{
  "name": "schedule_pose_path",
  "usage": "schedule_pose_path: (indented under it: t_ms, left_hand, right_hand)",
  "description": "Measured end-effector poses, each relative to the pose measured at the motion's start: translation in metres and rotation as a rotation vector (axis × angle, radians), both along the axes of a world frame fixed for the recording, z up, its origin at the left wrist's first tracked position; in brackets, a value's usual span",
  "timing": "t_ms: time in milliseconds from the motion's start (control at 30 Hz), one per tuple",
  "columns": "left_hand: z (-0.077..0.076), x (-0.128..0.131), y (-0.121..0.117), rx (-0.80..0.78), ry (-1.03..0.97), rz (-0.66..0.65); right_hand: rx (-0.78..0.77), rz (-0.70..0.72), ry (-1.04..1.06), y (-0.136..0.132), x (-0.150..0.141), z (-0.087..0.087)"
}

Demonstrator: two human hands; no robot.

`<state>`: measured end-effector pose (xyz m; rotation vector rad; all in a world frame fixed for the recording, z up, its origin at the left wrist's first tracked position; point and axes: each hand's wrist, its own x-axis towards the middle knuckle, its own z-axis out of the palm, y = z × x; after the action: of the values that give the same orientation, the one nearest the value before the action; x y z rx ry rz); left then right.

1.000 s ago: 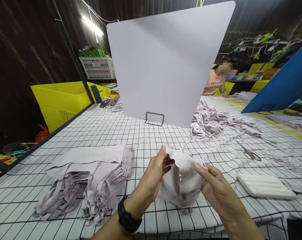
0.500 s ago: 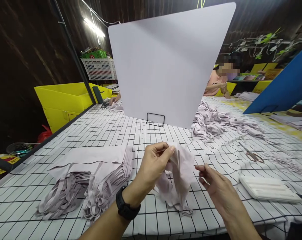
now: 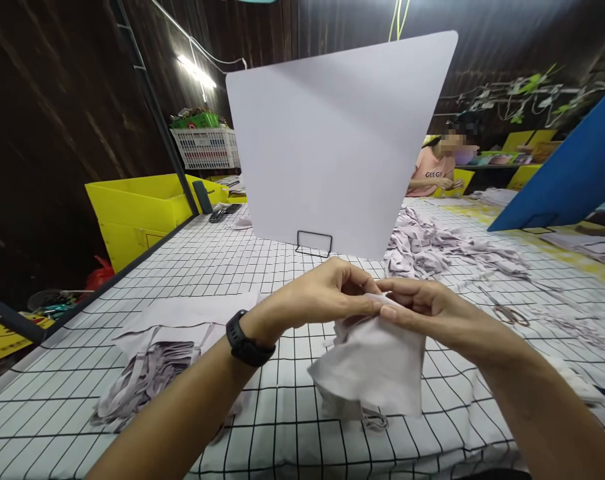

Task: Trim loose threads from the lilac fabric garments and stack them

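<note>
A pale lilac-grey fabric piece point(image 3: 382, 367) hangs over the near middle of the table, its lower end close to the checked cloth with a thin strap loop under it. Its top edge is pinched by my left hand point(image 3: 332, 290), thumb and fingers together, a black watch on that wrist. From the other side my right hand point(image 3: 432, 310) grips the same edge, and the fingertips of both hands meet there. Left of them lies a stack of similar fabric pieces point(image 3: 182, 312) with dangling straps, partly hidden behind my left forearm.
Upright on the checked tablecloth point(image 3: 272, 267) stands a large white board point(image 3: 327, 147) in a wire stand. Behind my right hand are a heap of fabric pieces point(image 3: 417, 243), scissors point(image 3: 509, 315) and a white ridged object point(image 3: 577, 383). Another person point(image 3: 432, 167) sits at the far right.
My right hand has come in from the right and taken hold of the fabric's top edge beside my left hand. The fabric now hangs spread wider. A hand behind the board's left edge is gone from view.
</note>
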<state>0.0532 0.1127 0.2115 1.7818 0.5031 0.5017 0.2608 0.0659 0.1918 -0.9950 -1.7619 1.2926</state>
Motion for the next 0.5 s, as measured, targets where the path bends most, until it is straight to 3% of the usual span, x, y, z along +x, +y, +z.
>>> schedule_pose_path:
  t_ms: [100, 233, 500]
  left_hand:
    - [0.002, -0.008, -0.002, -0.008, 0.017, 0.023]
    - [-0.007, -0.026, 0.0, -0.031, 0.041, -0.019]
    - [-0.025, -0.057, 0.004, 0.136, 0.184, -0.021]
  right_hand:
    - [0.008, -0.103, -0.065, -0.003, 0.009, 0.005]
    - [0.014, -0.243, 0.031, -0.009, 0.027, 0.011]
    - [-0.021, -0.428, 0.187, -0.02, 0.056, 0.016]
